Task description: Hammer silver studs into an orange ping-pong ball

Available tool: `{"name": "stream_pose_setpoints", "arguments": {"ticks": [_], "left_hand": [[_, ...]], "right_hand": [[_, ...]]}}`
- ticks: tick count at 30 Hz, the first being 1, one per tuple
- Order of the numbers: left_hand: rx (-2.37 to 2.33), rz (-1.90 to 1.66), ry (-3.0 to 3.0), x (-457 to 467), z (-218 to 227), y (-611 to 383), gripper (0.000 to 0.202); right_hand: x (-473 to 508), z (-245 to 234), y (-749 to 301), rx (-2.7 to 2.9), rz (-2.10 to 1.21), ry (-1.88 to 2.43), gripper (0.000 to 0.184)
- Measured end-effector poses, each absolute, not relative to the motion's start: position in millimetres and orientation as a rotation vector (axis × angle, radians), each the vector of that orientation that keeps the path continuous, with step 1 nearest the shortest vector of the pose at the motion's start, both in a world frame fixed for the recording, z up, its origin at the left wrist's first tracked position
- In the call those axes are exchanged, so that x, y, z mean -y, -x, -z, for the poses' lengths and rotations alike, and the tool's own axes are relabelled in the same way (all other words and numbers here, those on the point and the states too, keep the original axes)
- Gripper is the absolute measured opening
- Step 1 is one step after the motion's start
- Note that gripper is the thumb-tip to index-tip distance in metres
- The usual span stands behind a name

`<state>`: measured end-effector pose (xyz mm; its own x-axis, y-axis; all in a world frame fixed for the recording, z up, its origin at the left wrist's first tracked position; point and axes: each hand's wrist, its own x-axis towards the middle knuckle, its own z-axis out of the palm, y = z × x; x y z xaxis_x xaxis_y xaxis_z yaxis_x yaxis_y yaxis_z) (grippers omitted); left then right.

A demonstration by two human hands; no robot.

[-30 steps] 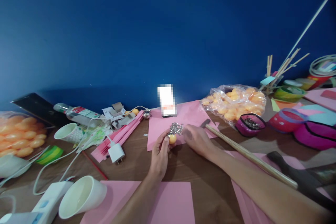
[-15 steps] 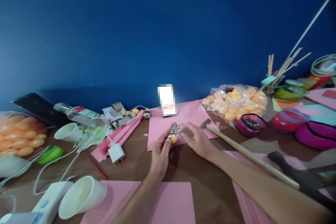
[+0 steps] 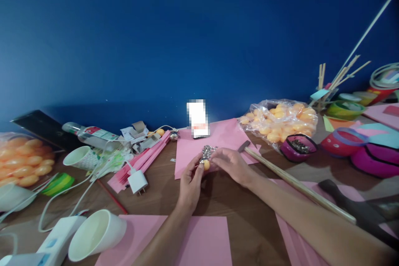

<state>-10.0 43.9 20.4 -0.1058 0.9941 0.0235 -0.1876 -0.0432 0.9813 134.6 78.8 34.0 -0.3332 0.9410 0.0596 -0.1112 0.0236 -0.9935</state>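
Between the thumb and fingers of my left hand is a small orange ball, much like a ping-pong ball, with shiny silver bits at its upper left side. Just beyond it, a pile of small silver metal pieces lies on a pink sheet; my fingers partly hide the near side. My right hand hovers to the right of the ball, fingertips drawn together in a pinch. Whatever it may hold is too small to make out. A hammer with a wooden handle lies right of that hand.
Bags of orange balls stand at both sides. A purple bowl holds small metal pieces. On the left are a white paper cup, a charger, cables and a bottle. A blurred-out screen stands at the back.
My right hand has shifted slightly, its fingertips dipping closer to the ball and drawing together. The left hand keeps its hold on the ball in nearly the same place.
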Motion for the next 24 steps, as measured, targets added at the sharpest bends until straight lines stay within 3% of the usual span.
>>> {"name": "stream_pose_setpoints", "arguments": {"ticks": [10, 24], "left_hand": [[-1.225, -1.341, -1.212, -42, -29, 11, 0.036], [-1.136, -1.349, -1.137, -42, -23, 11, 0.041]], "right_hand": [[-73, -44, -134, 1.458, -1.462, 0.875, 0.013], [-75, -32, -133, 1.465, -1.532, 0.949, 0.024]]}}
